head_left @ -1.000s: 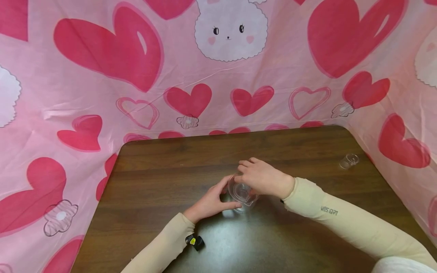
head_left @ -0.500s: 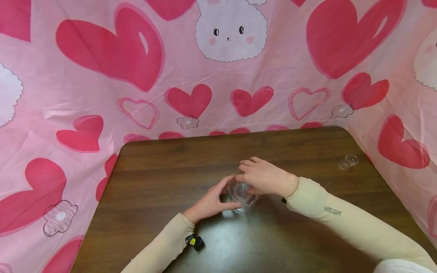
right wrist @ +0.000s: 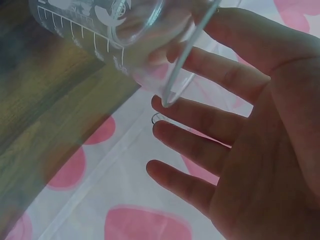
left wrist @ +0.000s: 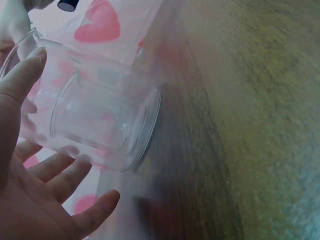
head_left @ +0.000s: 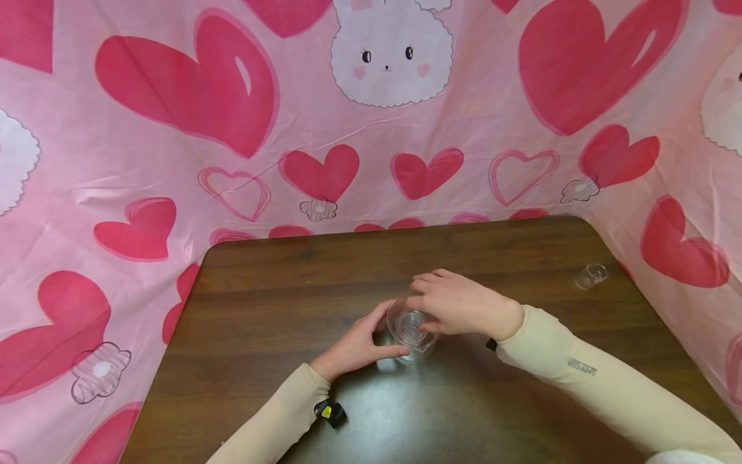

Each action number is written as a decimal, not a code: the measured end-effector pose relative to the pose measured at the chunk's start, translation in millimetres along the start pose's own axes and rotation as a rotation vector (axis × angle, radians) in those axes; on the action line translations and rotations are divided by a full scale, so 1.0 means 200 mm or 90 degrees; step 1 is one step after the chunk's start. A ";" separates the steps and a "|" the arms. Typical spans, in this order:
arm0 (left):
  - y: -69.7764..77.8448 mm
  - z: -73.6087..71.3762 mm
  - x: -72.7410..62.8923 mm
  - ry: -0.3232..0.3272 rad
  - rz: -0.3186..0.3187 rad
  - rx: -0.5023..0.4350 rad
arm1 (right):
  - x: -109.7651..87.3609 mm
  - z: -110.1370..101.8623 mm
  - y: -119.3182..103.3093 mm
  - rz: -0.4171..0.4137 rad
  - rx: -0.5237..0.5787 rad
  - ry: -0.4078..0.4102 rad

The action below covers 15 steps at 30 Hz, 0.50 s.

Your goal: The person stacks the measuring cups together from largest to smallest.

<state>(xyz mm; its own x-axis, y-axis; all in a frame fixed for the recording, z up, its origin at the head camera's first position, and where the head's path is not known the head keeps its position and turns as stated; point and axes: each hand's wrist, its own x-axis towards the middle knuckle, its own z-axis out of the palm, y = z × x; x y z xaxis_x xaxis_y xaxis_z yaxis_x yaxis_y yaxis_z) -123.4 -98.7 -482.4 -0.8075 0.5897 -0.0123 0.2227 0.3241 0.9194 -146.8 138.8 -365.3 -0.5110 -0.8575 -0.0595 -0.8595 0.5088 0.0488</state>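
Note:
A large clear glass beaker [head_left: 426, 340] stands on the table, with white graduation marks in the right wrist view. Inside it, at the bottom, sits a smaller beaker [left wrist: 92, 117]. My left hand [head_left: 361, 343] holds the large beaker from the left side, thumb in front and fingers around the back. My right hand [head_left: 458, 301] is over the mouth, its thumb and index finger [right wrist: 225, 75] reaching just past the rim. Those fingers look relaxed and apart from the smaller beaker, and the other fingers stay outside the rim.
Toward the far right of the brown wooden table [head_left: 278, 277] stands another small clear glass vessel [head_left: 591, 276]. Pink heart-patterned cloth [head_left: 371, 129] hangs behind and along the table's sides.
The right hand and forearm have shifted slightly right, drawing back a little from the beaker's mouth. My left hand and the large beaker have stayed in place.

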 end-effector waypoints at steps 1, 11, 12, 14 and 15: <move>0.00 0.00 0.00 0.000 -0.001 0.002 | -0.01 0.00 0.00 0.001 0.003 0.002; 0.00 -0.01 0.00 -0.005 0.001 0.006 | -0.08 -0.05 0.02 0.020 0.018 0.032; 0.00 0.00 0.00 -0.005 0.003 0.005 | -0.09 -0.05 0.02 0.020 0.018 0.037; 0.00 -0.01 0.00 -0.003 0.005 0.005 | -0.10 -0.05 0.03 0.018 0.019 0.046; 0.00 -0.01 0.00 -0.002 0.006 0.006 | -0.11 -0.05 0.04 0.018 0.020 0.048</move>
<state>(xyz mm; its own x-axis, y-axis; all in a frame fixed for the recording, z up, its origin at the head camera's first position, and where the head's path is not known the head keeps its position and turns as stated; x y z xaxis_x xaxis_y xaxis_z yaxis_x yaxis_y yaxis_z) -123.9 -99.7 -481.8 -0.8039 0.5947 -0.0051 0.2354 0.3260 0.9156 -142.1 160.0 -353.9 -0.5338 -0.8454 0.0175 -0.8452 0.5341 0.0187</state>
